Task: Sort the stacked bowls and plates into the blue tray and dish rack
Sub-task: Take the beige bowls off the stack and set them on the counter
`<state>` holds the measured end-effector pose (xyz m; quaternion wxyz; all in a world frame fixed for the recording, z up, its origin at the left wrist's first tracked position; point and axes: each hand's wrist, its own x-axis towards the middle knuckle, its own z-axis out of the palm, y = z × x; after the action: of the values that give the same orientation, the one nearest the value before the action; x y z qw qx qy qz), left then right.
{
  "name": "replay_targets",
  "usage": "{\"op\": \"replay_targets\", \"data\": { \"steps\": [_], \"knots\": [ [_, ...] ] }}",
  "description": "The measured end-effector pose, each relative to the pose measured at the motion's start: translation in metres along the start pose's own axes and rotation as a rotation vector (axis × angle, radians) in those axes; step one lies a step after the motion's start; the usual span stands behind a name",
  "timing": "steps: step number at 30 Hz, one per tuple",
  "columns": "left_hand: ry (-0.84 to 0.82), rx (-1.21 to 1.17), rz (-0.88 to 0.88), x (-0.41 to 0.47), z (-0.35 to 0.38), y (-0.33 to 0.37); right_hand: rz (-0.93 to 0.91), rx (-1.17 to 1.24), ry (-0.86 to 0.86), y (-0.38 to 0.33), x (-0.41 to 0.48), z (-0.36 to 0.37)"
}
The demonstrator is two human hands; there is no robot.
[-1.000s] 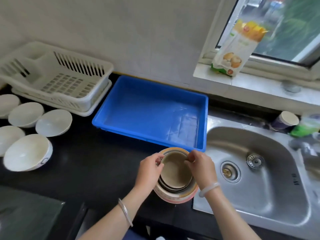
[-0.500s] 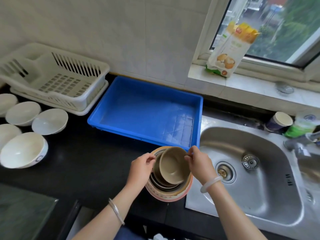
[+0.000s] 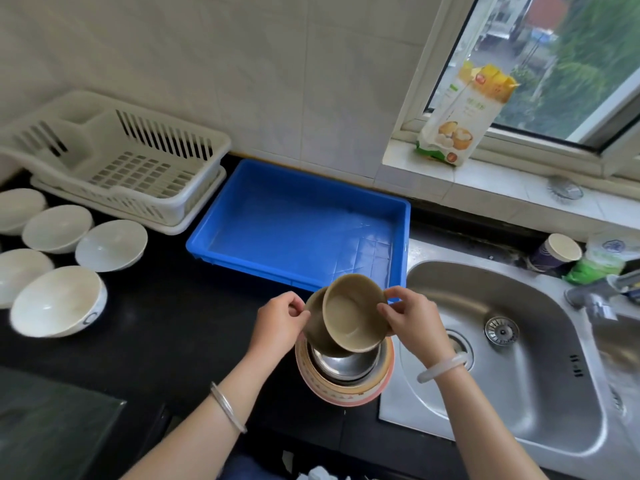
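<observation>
Black counter (image 3: 166, 323), tiled wall (image 3: 242, 81), steel sink (image 3: 519, 393) right — left hand (image 3: 277, 327), right hand (image 3: 412, 323) pinching tan bowls (image 3: 353, 320).

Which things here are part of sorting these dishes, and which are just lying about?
In the job: right hand holding tan bowl; left hand holding second tan bowl; stack; blue tray; dish rack.
Lying about: white bowls; packet; paper cup; sink.
</observation>
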<state>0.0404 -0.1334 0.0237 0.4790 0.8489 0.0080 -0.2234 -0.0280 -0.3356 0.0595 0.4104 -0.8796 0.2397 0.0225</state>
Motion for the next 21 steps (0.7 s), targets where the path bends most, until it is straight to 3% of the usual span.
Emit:
{"op": "replay_targets", "data": {
  "steps": [11,21],
  "knots": [
    [0.232,-0.280,-0.139,-0.009,-0.094,-0.048,-0.039,0.229,-0.066,-0.065,0.024,0.063],
    [0.534,-0.492,-0.373,-0.020,-0.162,-0.139,0.115,0.362,-0.250,-0.107,0.063,0.179]
  ]
}}
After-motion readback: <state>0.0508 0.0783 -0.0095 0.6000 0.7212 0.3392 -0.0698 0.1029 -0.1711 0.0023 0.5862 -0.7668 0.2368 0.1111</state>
